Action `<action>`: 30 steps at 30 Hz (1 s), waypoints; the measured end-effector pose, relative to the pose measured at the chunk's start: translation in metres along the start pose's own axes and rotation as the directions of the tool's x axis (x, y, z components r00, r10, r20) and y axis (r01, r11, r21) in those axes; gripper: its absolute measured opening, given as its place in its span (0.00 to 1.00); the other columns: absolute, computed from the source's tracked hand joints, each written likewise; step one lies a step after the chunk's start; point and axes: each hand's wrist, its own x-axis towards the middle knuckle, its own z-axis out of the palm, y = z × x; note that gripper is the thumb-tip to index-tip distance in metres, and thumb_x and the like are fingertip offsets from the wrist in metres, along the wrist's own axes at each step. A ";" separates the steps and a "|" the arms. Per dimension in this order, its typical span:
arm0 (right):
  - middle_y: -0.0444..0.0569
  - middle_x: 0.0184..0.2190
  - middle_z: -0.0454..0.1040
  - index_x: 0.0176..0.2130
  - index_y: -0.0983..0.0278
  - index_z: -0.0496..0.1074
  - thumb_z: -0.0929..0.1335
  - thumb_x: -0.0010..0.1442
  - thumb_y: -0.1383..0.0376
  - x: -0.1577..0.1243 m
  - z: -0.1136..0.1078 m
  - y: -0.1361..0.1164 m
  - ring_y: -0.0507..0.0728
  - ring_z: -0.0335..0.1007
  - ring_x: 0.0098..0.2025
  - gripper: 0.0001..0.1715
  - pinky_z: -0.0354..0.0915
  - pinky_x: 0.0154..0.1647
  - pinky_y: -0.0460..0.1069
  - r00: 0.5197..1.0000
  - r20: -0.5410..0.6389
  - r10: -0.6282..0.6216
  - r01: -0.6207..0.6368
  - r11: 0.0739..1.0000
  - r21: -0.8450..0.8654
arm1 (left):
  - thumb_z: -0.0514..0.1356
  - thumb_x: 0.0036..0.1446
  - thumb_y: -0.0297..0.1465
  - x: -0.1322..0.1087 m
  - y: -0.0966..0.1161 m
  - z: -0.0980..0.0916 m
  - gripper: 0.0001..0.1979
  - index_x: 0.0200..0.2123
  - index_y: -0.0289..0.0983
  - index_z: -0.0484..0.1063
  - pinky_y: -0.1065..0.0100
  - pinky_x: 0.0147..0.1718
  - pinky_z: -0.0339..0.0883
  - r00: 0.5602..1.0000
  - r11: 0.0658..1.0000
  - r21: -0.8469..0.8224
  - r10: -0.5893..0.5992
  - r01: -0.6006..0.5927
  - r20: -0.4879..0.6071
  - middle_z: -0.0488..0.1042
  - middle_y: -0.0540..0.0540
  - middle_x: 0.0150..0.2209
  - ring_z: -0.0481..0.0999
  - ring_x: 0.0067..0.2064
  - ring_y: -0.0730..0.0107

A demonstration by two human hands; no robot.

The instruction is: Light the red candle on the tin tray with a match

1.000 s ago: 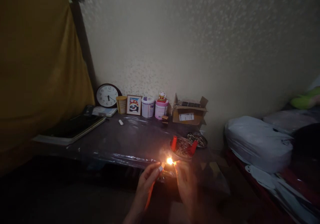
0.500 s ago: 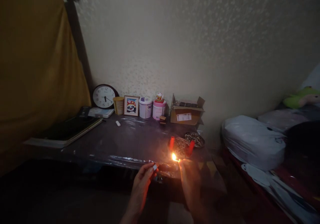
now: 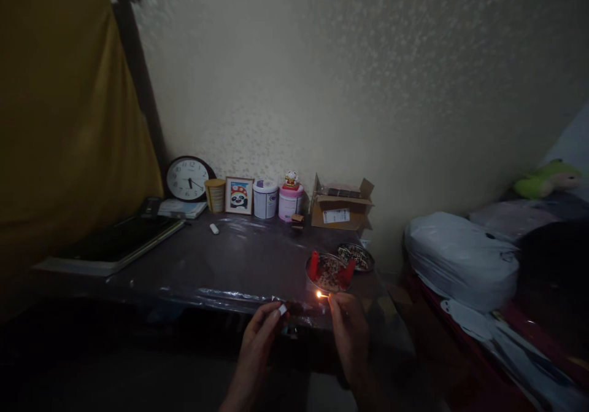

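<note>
My right hand [image 3: 348,329] pinches a burning match [image 3: 321,295] whose small flame sits just in front of a round metal plate [image 3: 327,273]. Two short red candles [image 3: 313,264] stand on that plate, one at each side. My left hand [image 3: 260,335] is closed on a small matchbox [image 3: 282,309], level with the dark table's front edge and a little left of the flame. The room is dim, so the fingers show only in outline.
A second patterned plate [image 3: 356,256] lies behind the first. Along the wall stand a clock [image 3: 186,179], a panda picture [image 3: 238,195], tins [image 3: 265,198] and an open cardboard box [image 3: 341,210]. Books [image 3: 115,243] lie at the left. A bed with grey bundles [image 3: 458,258] is at the right.
The flame has shrunk from a bright flare to a small point. Both hands have drawn slightly apart and lowered, and the view has tilted up a little.
</note>
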 end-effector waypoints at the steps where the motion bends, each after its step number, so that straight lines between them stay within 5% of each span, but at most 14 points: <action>1: 0.45 0.28 0.72 0.28 0.61 0.70 0.62 0.61 0.60 0.000 0.000 0.001 0.54 0.68 0.32 0.13 0.66 0.37 0.49 1.000 -0.007 -0.014 0.014 1.000 0.004 | 0.65 0.46 0.35 0.000 0.000 0.000 0.10 0.33 0.37 0.75 0.70 0.39 0.67 1.000 1.000 -0.004 -0.007 0.007 -0.001 0.79 0.47 0.33 0.76 0.38 0.68; 15: 0.46 0.30 0.75 0.31 0.61 0.72 0.64 0.60 0.62 0.000 0.003 0.005 0.55 0.71 0.34 0.09 0.67 0.39 0.50 1.000 0.031 -0.001 0.000 0.999 0.045 | 0.65 0.47 0.34 0.001 0.000 0.001 0.10 0.33 0.37 0.75 0.72 0.35 0.66 0.999 0.999 -0.035 -0.034 0.034 0.004 0.78 0.49 0.30 0.75 0.34 0.71; 30: 0.46 0.29 0.77 0.30 0.62 0.74 0.67 0.54 0.59 0.006 0.005 0.001 0.56 0.73 0.32 0.09 0.68 0.37 0.49 0.974 0.037 0.223 -0.226 0.966 0.123 | 0.65 0.46 0.35 0.004 -0.004 0.000 0.10 0.33 0.36 0.75 0.73 0.35 0.66 0.999 0.998 -0.045 -0.036 0.036 0.002 0.77 0.49 0.30 0.74 0.34 0.71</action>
